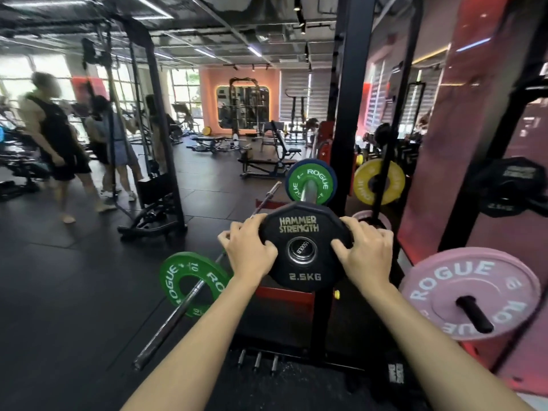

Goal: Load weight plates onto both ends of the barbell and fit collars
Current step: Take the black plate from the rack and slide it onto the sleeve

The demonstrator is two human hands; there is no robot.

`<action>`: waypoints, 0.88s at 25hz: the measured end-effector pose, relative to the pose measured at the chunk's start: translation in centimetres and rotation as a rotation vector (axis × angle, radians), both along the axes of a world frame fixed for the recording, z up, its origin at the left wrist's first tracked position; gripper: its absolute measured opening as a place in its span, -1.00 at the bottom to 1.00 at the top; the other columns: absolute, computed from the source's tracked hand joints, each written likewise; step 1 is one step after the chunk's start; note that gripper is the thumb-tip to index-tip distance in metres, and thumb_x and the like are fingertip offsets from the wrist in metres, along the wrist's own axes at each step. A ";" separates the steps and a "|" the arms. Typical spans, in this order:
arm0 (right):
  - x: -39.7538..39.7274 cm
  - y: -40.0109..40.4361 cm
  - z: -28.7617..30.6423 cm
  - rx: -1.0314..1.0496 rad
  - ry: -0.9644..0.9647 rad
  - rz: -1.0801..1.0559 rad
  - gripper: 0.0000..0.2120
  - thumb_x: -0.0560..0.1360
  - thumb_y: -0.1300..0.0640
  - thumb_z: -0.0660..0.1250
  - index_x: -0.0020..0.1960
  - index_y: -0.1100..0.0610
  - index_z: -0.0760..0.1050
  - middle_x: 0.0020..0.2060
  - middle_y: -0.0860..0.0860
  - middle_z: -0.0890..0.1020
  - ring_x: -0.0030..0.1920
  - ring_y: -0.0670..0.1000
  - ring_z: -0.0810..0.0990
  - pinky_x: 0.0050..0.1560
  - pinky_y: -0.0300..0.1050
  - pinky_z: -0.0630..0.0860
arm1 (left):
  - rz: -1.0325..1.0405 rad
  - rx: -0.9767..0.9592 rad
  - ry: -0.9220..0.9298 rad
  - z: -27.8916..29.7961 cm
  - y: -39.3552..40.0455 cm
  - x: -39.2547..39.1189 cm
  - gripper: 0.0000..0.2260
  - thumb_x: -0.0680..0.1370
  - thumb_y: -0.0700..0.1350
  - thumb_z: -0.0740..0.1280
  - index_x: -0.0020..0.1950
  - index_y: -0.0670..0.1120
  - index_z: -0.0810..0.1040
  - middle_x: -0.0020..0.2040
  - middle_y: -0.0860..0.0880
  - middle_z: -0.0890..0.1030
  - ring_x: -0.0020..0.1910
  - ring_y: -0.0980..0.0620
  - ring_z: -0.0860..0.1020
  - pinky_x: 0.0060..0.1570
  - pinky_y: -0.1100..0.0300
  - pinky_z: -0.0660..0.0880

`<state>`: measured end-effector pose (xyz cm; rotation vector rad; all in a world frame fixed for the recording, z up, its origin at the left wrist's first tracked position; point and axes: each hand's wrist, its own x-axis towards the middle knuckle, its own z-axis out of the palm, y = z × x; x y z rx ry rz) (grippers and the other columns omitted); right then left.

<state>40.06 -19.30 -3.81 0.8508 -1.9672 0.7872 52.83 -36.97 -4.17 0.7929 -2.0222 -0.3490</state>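
Black plate point(302, 247), marked HAMMER STRENGTH and 2.5KG, sits face-on at frame centre with the bar's sleeve end point(302, 250) showing through its hole, so it is on the sleeve. Both hands are on it: left hand point(249, 250) grips the left rim, fingers wrapped over the edge and thumb lying on the face; right hand point(367, 250) does the same on the right rim. Both grips are clamped on the plate. Further along the same sleeve, a green plate point(310, 180) marked ROGUE sits with a dark blue plate point(330, 170) directly behind it; there is a visible gap of bare sleeve between the black plate and the green one. The bar's shaft point(268, 194) runs off to the left past the green plate. A black rack upright point(350, 99) stands just right of the bar. Rack storage pegs carry a yellow plate point(379, 182) behind the upright and a pink plate point(471, 295) marked ROGUE at lower right; a second pale pink plate point(370, 218) peeks out just behind the right hand. Lower left, a second bar point(178, 307) angles down toward the black floor point(74, 292), with a green ROGUE 10 plate point(192, 283) on it. A red wall panel point(474, 143) fills the right side. Background left: people point(56, 143), motion-blurred, stand near a cable machine point(154, 129); benches point(267, 161) sit mid-room.
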 end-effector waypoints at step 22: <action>1.0 0.0 1.7 0.147 -0.292 -0.062 -0.61 0.45 0.00 0.36 0.27 0.00 0.48 0.02 0.02 0.65 0.08 0.12 0.56 0.12 0.08 0.32 | -0.159 0.014 -0.119 0.9 -1.8 -0.2 -0.59 0.41 -0.02 0.38 0.25 0.10 0.44 0.08 0.06 0.60 0.13 -0.04 0.44 0.17 -0.03 0.24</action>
